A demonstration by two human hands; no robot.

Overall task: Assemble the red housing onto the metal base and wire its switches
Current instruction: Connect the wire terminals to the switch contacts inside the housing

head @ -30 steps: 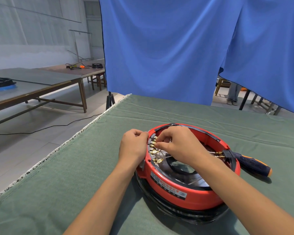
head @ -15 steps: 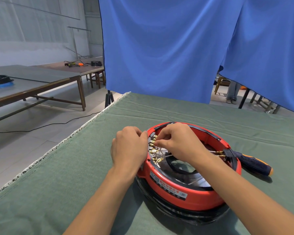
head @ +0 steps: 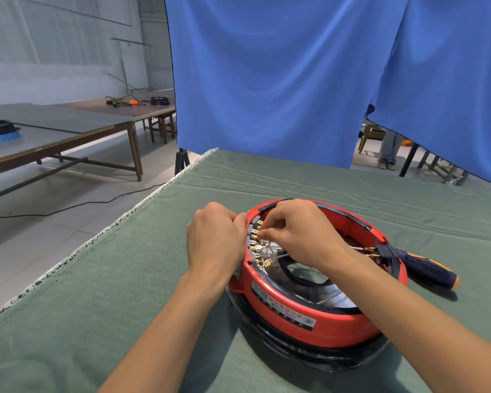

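A round red housing point(head: 332, 321) sits on a dark, plastic-wrapped base point(head: 309, 350) on the green cloth. Several brass wire terminals point(head: 257, 246) line its inner left wall. My left hand point(head: 214, 239) grips the housing's left rim from outside, fingers curled against it. My right hand point(head: 298, 234) reaches inside and pinches one brass terminal near the upper left of the row. White wires point(head: 357, 247) run across the inside to more terminals at the right rim. The metal base inside is mostly hidden by my right arm.
A screwdriver with a dark blue and orange handle point(head: 428, 272) lies against the housing's right side. The green cloth table point(head: 125, 279) ends at a frayed left edge. Blue curtains point(head: 267, 80) hang behind. Other tables point(head: 54, 129) stand far left; a person's legs point(head: 387, 148) show beyond the curtain.
My left hand has shifted slightly up along the rim. My right hand's fingers have moved a little along the row of terminals. The housing and screwdriver stay put.
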